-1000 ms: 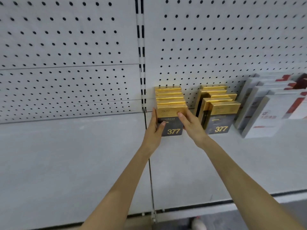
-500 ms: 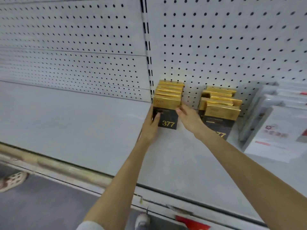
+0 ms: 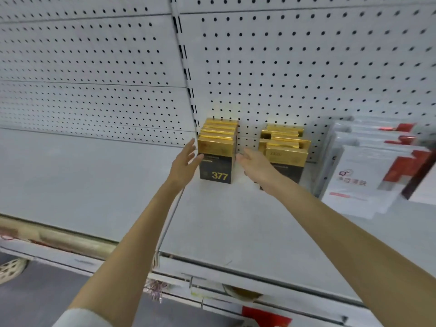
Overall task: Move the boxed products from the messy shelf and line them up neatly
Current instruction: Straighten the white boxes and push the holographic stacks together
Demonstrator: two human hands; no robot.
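Gold-topped box row (image 3: pixel 218 147) sits at the back edge of the shelf (image 3: pixel 94 185) against the pegboard (image 3: pixel 306 79), long axis front-to-back, squarely between left hand (image 3: pixel 185 162) and right hand (image 3: pixel 253 165), both spread flat, holding nothing, left marginally nearer.

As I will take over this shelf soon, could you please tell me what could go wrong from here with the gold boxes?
The right hand lies open between the tidy left row and the uneven second row, with its forearm across that row's front; a sideways sweep could topple boxes. The left hand is open close by the front box, so a nudge might skew the line. The white packs lean beside the second row and may slide.
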